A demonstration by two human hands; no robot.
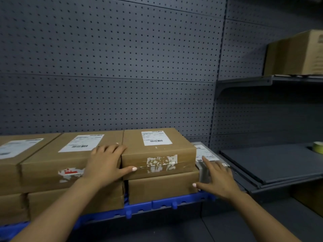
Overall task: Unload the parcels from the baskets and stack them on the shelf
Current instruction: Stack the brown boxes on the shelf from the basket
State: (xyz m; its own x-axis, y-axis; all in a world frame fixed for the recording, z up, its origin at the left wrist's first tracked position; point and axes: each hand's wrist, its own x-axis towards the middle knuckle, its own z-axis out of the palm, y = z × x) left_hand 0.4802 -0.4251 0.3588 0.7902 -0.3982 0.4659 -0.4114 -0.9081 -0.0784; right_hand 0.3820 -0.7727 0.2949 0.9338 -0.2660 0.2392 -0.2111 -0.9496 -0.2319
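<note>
Brown cardboard parcels with white labels stand stacked two high on the blue-edged shelf (pixel 139 209). My left hand (pixel 106 162) rests at the left edge of the top right parcel (pixel 158 151), fingers laid on top and thumb on its taped front. Beneath it sits another brown parcel (pixel 162 187). My right hand (pixel 215 179) presses with straight fingers on a grey wrapped parcel (pixel 203 154) that lies at the right of the stack, thumb at the lower parcel's corner. The top middle parcel (pixel 70 154) stands to the left. No basket is in view.
A dark pegboard wall (pixel 122 67) backs the shelf. To the right is a lower grey shelf (pixel 272 163) with a yellow-green tape roll (pixel 318 147). A higher shelf at the right carries a big cardboard box (pixel 297 53).
</note>
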